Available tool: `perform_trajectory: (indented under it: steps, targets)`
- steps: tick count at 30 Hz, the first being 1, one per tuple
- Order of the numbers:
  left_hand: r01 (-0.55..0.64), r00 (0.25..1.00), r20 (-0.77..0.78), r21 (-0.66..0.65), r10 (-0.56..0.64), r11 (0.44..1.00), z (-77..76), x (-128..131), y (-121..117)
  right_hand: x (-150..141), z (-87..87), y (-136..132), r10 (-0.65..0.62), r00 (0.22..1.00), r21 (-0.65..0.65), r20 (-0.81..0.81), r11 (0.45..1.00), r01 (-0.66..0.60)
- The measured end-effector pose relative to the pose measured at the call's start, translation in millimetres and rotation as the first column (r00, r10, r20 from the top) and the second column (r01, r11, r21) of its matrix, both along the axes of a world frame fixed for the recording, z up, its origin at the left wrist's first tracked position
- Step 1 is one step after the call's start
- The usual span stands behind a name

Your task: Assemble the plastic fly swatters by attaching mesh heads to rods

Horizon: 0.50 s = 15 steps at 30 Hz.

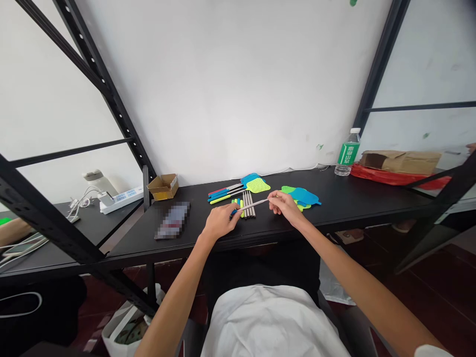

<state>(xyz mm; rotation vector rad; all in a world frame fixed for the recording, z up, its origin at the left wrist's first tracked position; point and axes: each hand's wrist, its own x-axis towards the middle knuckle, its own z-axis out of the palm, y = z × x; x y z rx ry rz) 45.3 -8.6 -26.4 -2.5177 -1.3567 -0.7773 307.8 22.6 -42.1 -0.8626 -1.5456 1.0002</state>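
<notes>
A thin metal fly swatter rod (255, 204) stretches between my hands above the black table. My left hand (219, 221) is closed around its blue handle end, partly hiding the grip. With thumb and fingers pinched, my right hand (283, 204) holds the rod's far tip. Just beneath lie several loose metal rods (250, 208) side by side, next to short blue and yellow handles (242, 208). Loose swatter heads, a blue one (305, 196) over green ones, rest beyond my right hand. Behind the rods are fly swatters with a yellow head (259, 186) and blue heads attached.
A phone (173, 220) and a small open cardboard box (163, 187) are at the left. On the right stand a water bottle (348, 152) and a cardboard box (403, 161) on red plastic. Black shelf posts (111, 106) frame both sides. Another person's arm (15, 232) shows far left.
</notes>
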Motion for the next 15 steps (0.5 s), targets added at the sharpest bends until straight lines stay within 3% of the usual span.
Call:
perform_trajectory:
  steps: [15]
  targets:
    - [-0.026,1.000,-0.002,0.005,0.026,1.000,-0.8,0.0,0.2,0.5,0.0,1.1,-0.043,0.998,-0.031,-0.056,0.999,0.041]
